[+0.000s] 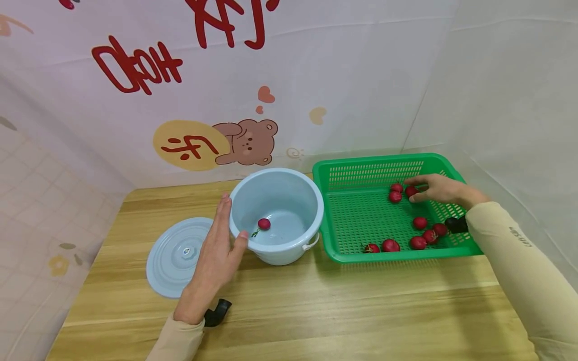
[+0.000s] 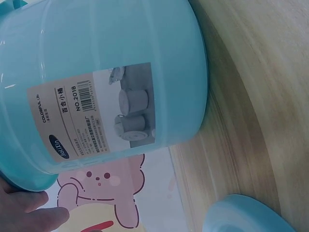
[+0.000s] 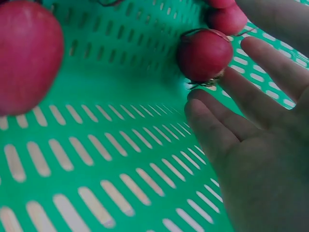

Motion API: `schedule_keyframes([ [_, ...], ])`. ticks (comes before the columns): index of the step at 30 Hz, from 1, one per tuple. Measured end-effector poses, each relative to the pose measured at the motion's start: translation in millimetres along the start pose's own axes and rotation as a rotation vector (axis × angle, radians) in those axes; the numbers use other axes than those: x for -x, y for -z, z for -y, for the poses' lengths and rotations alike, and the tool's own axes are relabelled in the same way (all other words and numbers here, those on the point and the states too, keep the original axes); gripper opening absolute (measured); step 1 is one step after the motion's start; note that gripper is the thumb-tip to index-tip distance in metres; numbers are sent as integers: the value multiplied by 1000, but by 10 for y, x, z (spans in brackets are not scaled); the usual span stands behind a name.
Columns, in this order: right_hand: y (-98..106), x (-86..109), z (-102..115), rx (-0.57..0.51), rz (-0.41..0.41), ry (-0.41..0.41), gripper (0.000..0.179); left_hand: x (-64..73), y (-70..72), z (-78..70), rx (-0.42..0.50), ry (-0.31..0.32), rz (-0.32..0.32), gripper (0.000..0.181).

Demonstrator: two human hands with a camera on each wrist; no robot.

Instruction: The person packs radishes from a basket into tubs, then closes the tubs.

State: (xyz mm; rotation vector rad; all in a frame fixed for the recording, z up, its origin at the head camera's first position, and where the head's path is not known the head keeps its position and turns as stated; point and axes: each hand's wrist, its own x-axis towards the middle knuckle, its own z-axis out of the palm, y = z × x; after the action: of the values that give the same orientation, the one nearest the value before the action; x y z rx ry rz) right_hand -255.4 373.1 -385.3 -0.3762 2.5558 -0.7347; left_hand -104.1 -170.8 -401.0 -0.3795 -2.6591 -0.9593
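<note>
"What can you read on the pale blue bucket [image 1: 275, 257]?"

"Its paper label [image 2: 58, 118] says COLORFUL, 百合小桶 and NO.2018, beside a barcode [image 2: 85, 95]. The brand in the dark oval [image 2: 59, 146] looks like jialixin."

"And the left hand [image 1: 217, 253]?"

"It touches the bucket's rim. The fingers are straight, and the thumb stands apart from them."

"Where are the small red radishes?"

"One radish [image 1: 264, 224] lies inside the bucket, on the bottom. The others lie in the green plastic basket [image 1: 356, 215]."

"How is the right hand [image 1: 438, 189]?"

"Its fingers are apart, just beside a basket radish [image 1: 412, 191]; whether a fingertip touches it, I cannot tell."

"Is there other writing?"

"The right sleeve [image 1: 510, 260] carries small letters, beginning with Let. The wall cloth [image 1: 361, 90] has big red characters; the yellow circle [image 1: 164, 135] near the printed bear [image 1: 253, 143] has one resembling 乐."

"And the round lid [image 1: 164, 260]?"

"It lies on the wooden table [image 1: 316, 311], left of the bucket."
</note>
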Motion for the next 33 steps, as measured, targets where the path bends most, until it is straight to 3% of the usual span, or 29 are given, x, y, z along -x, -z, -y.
schedule_keyframes([
  [12, -78, -85, -54, 19, -30, 5, 57, 13, 15, -14, 1, 15, 11, 77],
  [21, -42, -61, -2, 175, -103, -13, 50, -18, 2, -27, 21, -3, 6, 76],
  [28, 101, 102, 223, 156, -193, 29, 51, -28, -19, -33, 33, -9, -16, 75],
  [33, 184, 220, 529, 96, -248, 61, 53, -10, -5, -23, 47, -16, -43, 73],
])
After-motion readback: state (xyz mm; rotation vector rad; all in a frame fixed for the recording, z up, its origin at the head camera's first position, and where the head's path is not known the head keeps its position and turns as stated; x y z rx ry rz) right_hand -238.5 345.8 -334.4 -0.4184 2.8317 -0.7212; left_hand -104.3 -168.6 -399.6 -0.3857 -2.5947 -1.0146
